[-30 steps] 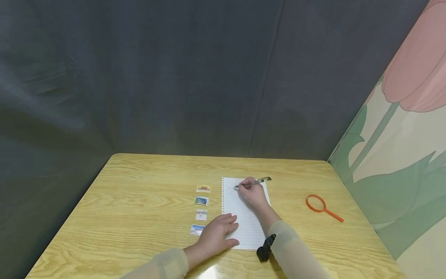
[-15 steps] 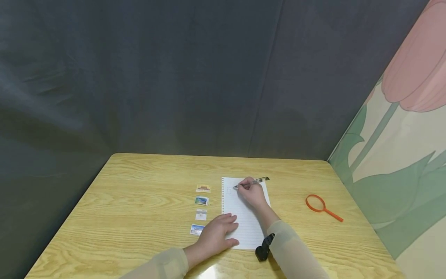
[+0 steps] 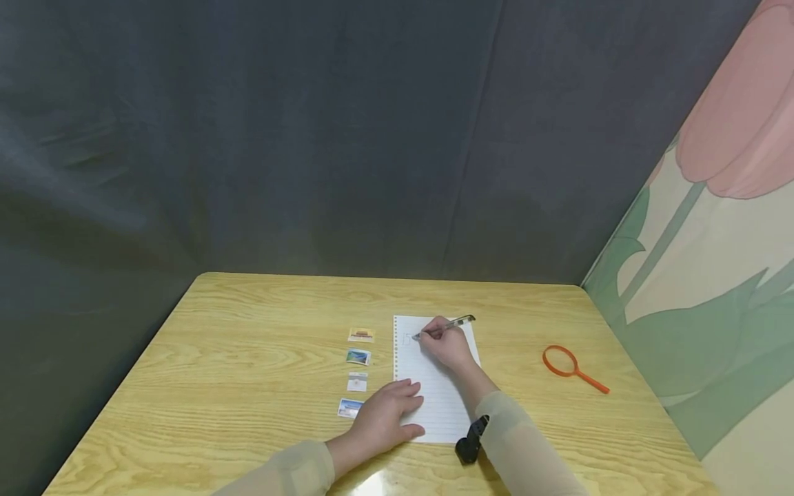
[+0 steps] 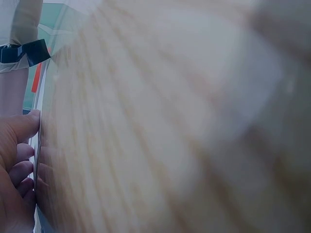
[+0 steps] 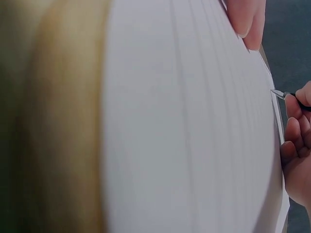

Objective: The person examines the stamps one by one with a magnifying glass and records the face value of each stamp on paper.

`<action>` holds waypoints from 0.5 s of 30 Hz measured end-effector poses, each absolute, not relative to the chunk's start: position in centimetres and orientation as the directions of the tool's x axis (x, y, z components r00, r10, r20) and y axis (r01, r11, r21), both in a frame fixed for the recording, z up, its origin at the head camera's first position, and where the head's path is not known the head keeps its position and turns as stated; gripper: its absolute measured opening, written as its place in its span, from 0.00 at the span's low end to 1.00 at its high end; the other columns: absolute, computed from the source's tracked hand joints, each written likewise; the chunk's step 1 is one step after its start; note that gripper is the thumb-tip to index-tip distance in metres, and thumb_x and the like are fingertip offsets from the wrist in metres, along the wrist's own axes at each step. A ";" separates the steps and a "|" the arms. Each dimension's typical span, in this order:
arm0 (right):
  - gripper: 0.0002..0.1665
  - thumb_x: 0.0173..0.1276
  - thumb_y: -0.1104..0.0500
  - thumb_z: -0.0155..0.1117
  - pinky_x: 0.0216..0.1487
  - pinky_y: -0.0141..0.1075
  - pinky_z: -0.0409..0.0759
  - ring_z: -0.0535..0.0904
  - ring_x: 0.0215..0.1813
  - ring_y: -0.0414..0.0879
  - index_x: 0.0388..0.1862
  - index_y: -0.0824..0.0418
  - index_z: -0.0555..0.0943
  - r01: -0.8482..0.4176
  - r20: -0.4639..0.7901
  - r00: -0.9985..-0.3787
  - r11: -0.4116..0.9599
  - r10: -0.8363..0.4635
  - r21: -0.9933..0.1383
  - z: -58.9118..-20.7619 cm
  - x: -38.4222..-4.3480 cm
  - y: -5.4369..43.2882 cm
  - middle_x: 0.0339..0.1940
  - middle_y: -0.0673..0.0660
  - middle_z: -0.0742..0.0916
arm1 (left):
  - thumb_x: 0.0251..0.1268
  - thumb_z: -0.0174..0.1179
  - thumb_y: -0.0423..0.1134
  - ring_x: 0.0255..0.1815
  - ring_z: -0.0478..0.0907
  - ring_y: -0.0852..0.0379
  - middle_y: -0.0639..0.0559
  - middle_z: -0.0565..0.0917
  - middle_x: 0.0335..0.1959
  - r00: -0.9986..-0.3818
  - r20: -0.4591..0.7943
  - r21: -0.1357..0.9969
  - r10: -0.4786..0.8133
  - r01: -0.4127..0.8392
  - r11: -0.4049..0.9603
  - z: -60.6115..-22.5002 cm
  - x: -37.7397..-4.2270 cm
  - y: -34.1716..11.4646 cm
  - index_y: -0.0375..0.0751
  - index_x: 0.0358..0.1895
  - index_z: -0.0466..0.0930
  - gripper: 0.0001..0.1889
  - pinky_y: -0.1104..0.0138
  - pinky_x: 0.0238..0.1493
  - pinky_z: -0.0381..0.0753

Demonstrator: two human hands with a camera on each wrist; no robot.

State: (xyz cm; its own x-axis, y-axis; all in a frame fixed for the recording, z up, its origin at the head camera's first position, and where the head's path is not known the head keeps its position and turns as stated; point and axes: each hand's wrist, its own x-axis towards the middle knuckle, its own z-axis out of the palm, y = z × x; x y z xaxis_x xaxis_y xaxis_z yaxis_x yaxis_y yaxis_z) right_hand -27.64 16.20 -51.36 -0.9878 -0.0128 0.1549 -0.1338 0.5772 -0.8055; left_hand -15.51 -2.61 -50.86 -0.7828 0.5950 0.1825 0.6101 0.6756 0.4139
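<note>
In the head view, a white lined sheet of paper (image 3: 439, 406) with punched holes down its left edge lies on the wooden table. My right hand (image 3: 448, 344) pinches a pen (image 3: 459, 322) with a dark cap end, its tip close to faint marks near the sheet's top left. The pen tip also shows at the paper in the right wrist view, with the fingers (image 5: 293, 127) curled behind it. My left hand (image 3: 386, 415) rests flat on the lower left of the sheet, fingers spread. Beside it are four-sided picture stamps: the nearest stamp (image 3: 350, 408) is partly covered by this hand.
Further up the same column lie a grey-white stamp (image 3: 357, 381), a blue-green stamp (image 3: 358, 356) and a yellow stamp (image 3: 361, 335). An orange magnifying glass (image 3: 577, 370) lies to the right. A dark curtain (image 3: 347, 138) stands behind the table (image 3: 248, 358).
The pen's top end has swung slightly left and its tip has shifted a little down and left on the paper. My left hand stays in place.
</note>
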 end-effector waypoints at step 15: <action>0.02 0.58 0.63 0.66 0.34 0.33 0.76 0.77 0.32 0.42 0.31 0.59 0.81 -0.123 0.118 -0.992 0.609 -0.049 -0.784 -51.2 -27.0 17.0 0.28 0.49 0.84 | 0.57 0.71 0.51 0.69 0.69 0.52 0.49 0.77 0.65 -0.787 0.192 0.417 0.586 0.606 0.678 -50.9 -15.4 -2.6 0.42 0.58 0.83 0.27 0.62 0.70 0.66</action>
State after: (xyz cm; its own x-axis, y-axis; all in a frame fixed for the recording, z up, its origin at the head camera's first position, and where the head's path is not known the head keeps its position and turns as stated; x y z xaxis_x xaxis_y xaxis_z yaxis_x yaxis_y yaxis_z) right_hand -27.02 16.99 -51.23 -0.9918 -0.0492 0.1181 -0.1235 0.6086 -0.7838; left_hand -15.43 -2.60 -50.94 -0.7871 0.5862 0.1917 0.6061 0.6775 0.4167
